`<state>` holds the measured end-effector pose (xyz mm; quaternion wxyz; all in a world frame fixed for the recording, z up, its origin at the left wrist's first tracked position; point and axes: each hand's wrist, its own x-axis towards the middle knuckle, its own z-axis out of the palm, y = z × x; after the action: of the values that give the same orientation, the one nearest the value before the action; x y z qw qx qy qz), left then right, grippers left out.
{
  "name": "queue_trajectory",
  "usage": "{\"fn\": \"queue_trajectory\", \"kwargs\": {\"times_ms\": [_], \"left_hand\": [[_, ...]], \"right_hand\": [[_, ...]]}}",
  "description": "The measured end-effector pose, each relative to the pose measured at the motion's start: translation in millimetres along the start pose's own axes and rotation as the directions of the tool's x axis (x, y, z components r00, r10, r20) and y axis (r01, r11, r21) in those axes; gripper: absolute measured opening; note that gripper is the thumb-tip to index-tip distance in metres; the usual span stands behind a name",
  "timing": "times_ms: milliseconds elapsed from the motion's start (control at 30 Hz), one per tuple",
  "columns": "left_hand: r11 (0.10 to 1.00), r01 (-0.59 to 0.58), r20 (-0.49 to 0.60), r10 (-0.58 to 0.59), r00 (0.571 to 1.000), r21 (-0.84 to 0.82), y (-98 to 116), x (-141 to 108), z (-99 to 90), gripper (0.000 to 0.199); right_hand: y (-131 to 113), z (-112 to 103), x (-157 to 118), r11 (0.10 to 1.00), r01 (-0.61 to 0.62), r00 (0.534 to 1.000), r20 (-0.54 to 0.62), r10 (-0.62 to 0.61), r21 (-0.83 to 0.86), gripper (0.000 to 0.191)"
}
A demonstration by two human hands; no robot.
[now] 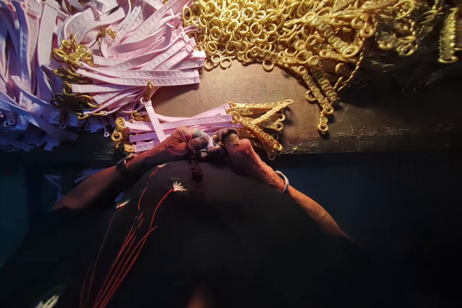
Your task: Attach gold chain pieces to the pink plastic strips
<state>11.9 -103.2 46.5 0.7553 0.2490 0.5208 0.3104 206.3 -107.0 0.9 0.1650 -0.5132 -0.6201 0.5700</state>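
My left hand (186, 142) and my right hand (243, 151) meet close to my body at the table's front edge. Both are closed, with grey wrappings on the fingers. A small pale piece and a bit of gold show between the fingertips, too hidden to name. Just behind the hands lies a bunch of pink straps (187, 122) joined to gold chains (265, 120) at the right. Gold rings (117, 134) sit at the bunch's left end. One pink strap (154, 118) lies crosswise over it, with a gold clasp (149, 89) at its top.
A big heap of pink straps (144, 57) with gold fittings covers the back left of the wooden table (231, 84). Loose gold rings and chains (252, 14) are piled across the back. Several chains (321, 91) trail towards the front right. My dark, embroidered garment (216, 231) fills the foreground.
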Motion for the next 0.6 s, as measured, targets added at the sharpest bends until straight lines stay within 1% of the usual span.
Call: {"fn": "queue_trajectory", "kwargs": {"times_ms": [67,100,200,300,400,467,500,600], "left_hand": [[0.999,-0.022,0.104,0.016,0.994,0.049,1,-1,0.5,0.029],[0.997,-0.038,0.128,0.028,0.991,0.072,2,-1,0.7,0.028],[0.991,-0.101,0.047,0.098,0.994,0.085,2,-2,0.6,0.027],[0.989,-0.113,0.032,0.110,0.993,0.093,1,-1,2.0,0.029],[0.986,-0.143,0.016,0.142,0.990,0.090,1,1,5.2,0.030],[0.985,-0.146,0.016,0.145,0.989,0.093,1,3,6.1,0.032],[0.987,-0.129,0.034,0.126,0.991,0.091,0,4,5.7,0.033],[0.996,-0.075,0.081,0.070,0.994,0.053,-7,10,1.6,0.039]], "right_hand": [[-6,-2,-1,0.999,0.041,0.999,-0.025,-0.042,-0.031,0.046],[-10,-3,-2,0.996,0.069,0.997,-0.027,-0.071,-0.054,0.047],[-20,-9,-1,0.985,0.125,0.992,0.004,-0.125,-0.122,0.050],[-23,-12,4,0.964,0.146,0.989,0.017,-0.146,-0.222,0.052],[-18,-14,11,0.937,0.168,0.986,0.034,-0.166,-0.306,0.046],[-14,-14,15,0.916,0.199,0.980,0.080,-0.182,-0.349,0.039],[-12,-15,17,0.910,0.217,0.975,0.116,-0.188,-0.354,0.035],[-12,-18,19,0.929,0.262,0.950,0.237,-0.202,-0.261,0.023]]}}
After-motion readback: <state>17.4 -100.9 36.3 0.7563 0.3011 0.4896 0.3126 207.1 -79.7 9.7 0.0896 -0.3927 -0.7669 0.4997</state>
